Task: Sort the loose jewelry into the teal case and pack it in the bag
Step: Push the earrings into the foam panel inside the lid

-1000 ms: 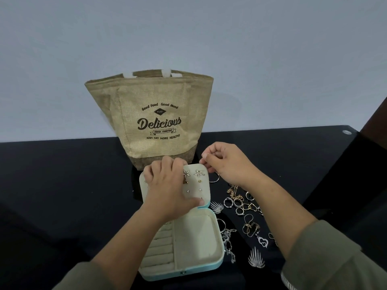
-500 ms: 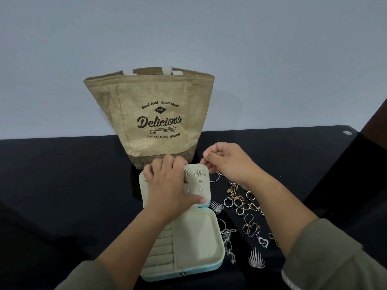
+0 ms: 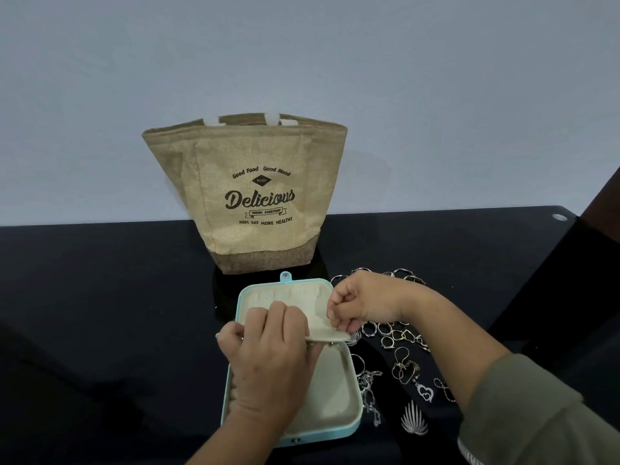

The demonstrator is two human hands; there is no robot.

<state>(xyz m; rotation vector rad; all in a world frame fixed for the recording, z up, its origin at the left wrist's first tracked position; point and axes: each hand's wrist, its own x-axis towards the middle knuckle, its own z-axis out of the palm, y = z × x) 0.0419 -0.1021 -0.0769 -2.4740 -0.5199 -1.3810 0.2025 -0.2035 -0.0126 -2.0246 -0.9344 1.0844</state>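
The teal case (image 3: 355, 426) lies open on the black table, its lid (image 3: 285, 293) tipped back toward the bag. A cream earring panel (image 3: 318, 325) hangs over the base, tilted face down, with studs poking out under its edge. My left hand (image 3: 268, 360) grips the panel's front edge from the left and covers the ring rolls. My right hand (image 3: 365, 303) pinches the panel's right edge. Loose jewelry (image 3: 402, 364) lies to the right of the case: rings, chains, a heart pendant and a silver leaf piece. The burlap bag (image 3: 248, 196) stands upright behind the case.
A chain bracelet (image 3: 399, 275) lies behind my right hand. The table's right edge (image 3: 570, 223) runs diagonally past the jewelry, with a dark drop beyond. A pale wall rises behind the bag. Bare black tabletop (image 3: 100, 297) spreads to the left of the case.
The earring panel stood upright with its studs facing me; now it is folded down over the base. Both hands came lower with it, and the lid's snap tab shows.
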